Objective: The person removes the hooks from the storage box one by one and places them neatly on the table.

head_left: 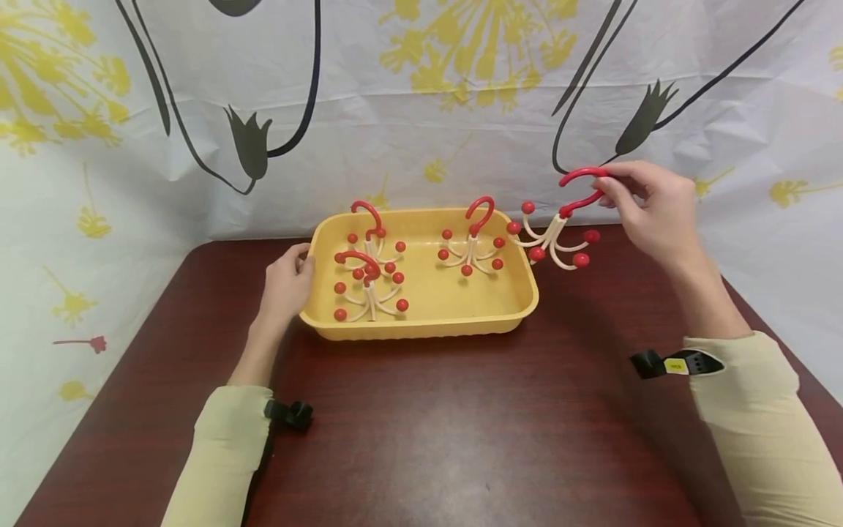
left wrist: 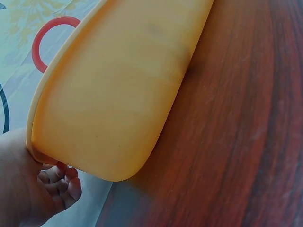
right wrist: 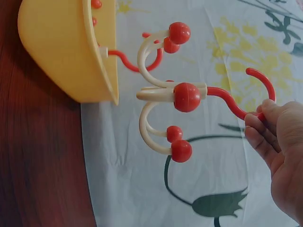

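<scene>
My right hand [head_left: 658, 208] pinches the red hook of a rotating hook hanger [right wrist: 189, 94], whose curved cream arms end in red balls. It hangs tilted in the air by the right end of a yellow plastic tray [head_left: 421, 331]. At the tray's left end my left hand [head_left: 287, 284] grips the rim; the left wrist view shows its fingers [left wrist: 59, 184] curled under it. Inside the tray stand three similar hangers: one at the right [head_left: 472, 249], one at the front left [head_left: 370, 296], and one behind it [head_left: 370, 245], partly hidden.
Beneath the tray is a dark reddish-brown wooden table [head_left: 448, 432]. A white sheet with yellow and dark green flower prints [head_left: 421, 132] hangs behind it and along both sides. Black straps with small devices [head_left: 290, 414] sit on both sleeves.
</scene>
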A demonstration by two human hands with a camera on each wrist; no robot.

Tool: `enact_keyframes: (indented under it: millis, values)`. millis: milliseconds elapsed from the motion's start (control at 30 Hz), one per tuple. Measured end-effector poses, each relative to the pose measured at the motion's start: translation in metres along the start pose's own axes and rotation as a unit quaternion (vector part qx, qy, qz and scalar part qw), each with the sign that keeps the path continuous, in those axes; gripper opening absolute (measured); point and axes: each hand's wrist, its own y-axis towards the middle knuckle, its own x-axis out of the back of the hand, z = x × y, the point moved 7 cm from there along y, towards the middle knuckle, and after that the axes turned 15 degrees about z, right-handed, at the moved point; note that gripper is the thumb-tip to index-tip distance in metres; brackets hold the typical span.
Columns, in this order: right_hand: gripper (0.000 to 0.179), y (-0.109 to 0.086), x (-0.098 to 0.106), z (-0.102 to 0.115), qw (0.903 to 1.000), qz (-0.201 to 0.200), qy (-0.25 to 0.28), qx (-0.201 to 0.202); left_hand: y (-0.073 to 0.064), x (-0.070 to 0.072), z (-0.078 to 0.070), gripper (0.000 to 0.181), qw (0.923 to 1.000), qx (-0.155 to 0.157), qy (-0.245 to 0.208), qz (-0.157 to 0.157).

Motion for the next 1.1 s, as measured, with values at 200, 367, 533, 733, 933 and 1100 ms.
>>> enact_keyframes:
  millis: [200,367,533,733,933,1100]
  values:
    - [0.02,-0.004,0.004,-0.019,0.9997,-0.009,-0.014,-0.018,0.0,0.0,0.001,0.04,1.0,0.006,-0.008,0.001]
    - [0.021,-0.006,-0.002,-0.031,0.9967,0.003,-0.039,-0.071,0.0,-0.001,0.002,0.04,0.9998,0.012,-0.012,0.003]
    - [0.02,-0.006,-0.016,-0.046,0.9942,0.006,-0.052,-0.094,0.0,0.0,0.001,0.039,0.9998,0.009,-0.015,-0.001]
    - [0.016,-0.007,-0.033,-0.062,0.9924,0.019,-0.056,-0.108,0.0,0.0,0.001,0.039,0.9998,0.009,-0.015,-0.003]
    - [0.015,-0.007,-0.043,-0.074,0.9907,0.026,-0.073,-0.112,0.0,0.0,0.001,0.038,0.9999,0.004,-0.015,-0.007]
    - [0.015,-0.007,-0.049,-0.084,0.9895,0.036,-0.067,-0.124,0.0,0.0,0.001,0.038,0.9998,0.002,-0.014,-0.011]
